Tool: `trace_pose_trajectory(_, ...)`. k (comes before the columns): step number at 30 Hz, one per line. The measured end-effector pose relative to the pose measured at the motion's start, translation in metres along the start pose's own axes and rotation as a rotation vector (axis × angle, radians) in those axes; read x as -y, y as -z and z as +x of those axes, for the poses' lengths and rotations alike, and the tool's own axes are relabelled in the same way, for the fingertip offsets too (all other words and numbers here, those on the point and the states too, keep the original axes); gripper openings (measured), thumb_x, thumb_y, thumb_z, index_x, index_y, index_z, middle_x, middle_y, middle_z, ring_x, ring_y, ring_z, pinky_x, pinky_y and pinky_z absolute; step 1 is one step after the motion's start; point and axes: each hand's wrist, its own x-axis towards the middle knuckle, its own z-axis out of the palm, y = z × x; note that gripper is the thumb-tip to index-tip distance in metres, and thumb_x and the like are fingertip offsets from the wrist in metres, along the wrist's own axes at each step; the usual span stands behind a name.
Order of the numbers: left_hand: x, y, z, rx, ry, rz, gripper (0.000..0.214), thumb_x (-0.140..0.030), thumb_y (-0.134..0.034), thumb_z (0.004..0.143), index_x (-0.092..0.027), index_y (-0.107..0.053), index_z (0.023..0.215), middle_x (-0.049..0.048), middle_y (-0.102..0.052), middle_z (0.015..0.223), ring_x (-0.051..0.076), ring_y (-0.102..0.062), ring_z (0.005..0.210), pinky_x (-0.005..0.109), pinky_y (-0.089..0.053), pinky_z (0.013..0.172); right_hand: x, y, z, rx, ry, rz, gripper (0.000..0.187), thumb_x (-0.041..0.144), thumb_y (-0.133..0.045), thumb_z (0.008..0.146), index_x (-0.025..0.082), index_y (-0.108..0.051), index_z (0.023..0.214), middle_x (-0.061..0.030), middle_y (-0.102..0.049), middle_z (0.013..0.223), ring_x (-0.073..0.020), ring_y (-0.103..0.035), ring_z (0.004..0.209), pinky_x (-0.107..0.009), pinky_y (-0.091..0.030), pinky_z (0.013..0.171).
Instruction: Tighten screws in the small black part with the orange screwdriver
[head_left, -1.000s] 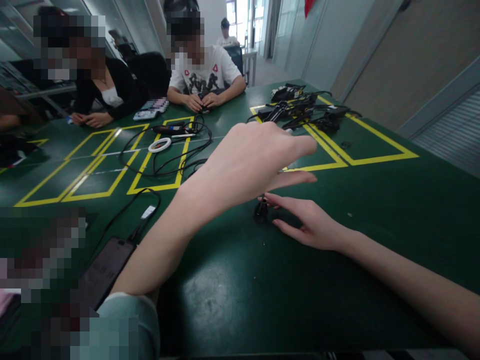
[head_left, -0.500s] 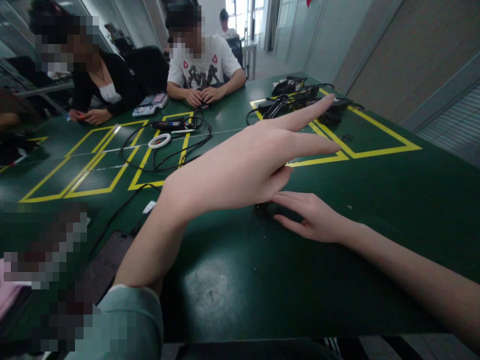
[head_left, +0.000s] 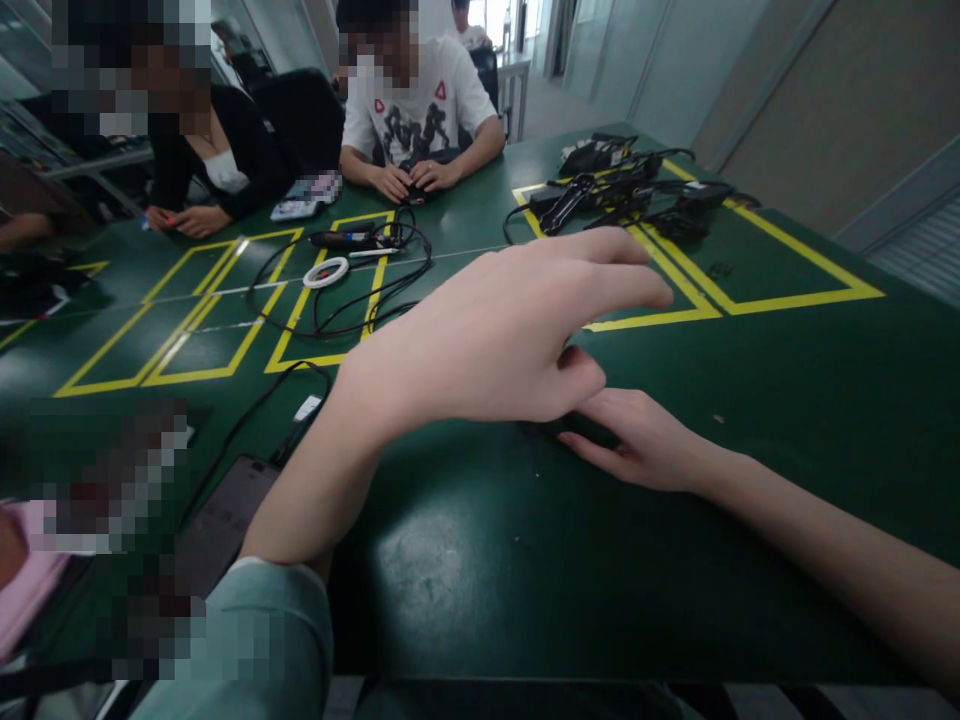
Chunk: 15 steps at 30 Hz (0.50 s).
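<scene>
Above the green table (head_left: pixel 637 600), the left hand (head_left: pixel 510 340) arches half open, some fingers stretched, one digit curled, its grip hidden; the right hand (head_left: pixel 637 440), thumb parted from fingers, meets it in view, hold also unclear. Between them a dark thing (head_left: pixel 534 428) is nearly covered, so blind fingers could knock it; farther out, the sleeve (head_left: pixel 300 620) might drag the phone (head_left: pixel 236 492).
</scene>
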Motion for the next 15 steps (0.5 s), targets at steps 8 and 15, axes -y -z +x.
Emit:
trace_pose_trajectory(8,0.0046,0.0033,-0.0006,-0.001,0.025,0.000,0.033,-0.006,-0.054,0.094,-0.020,-0.075,0.115,0.0084,-0.078,0.126,0.027,-0.076,0.115,0.040,-0.059,0.099,-0.0008,-0.0032,-0.0034,-0.055,0.015,0.003,0.052,0.020,-0.056,0.104,0.019,-0.048,0.156,-0.0152,-0.078,0.133,-0.0261,-0.079,0.119,-0.041,-0.066,0.101)
trace_pose_trajectory(15,0.0002,0.0057,0.0024,0.037,0.143,0.088,0.019,-0.025,-0.063,0.099,-0.021,-0.074,0.113,0.0050,-0.078,0.094,0.029,-0.075,0.105,0.038,-0.055,0.092,0.0002,-0.0010,0.0008,-0.032,-0.010,0.005,0.047,0.018,-0.056,0.103,0.020,-0.052,0.150,-0.0135,-0.081,0.121,-0.0256,-0.081,0.111,-0.039,-0.068,0.094)
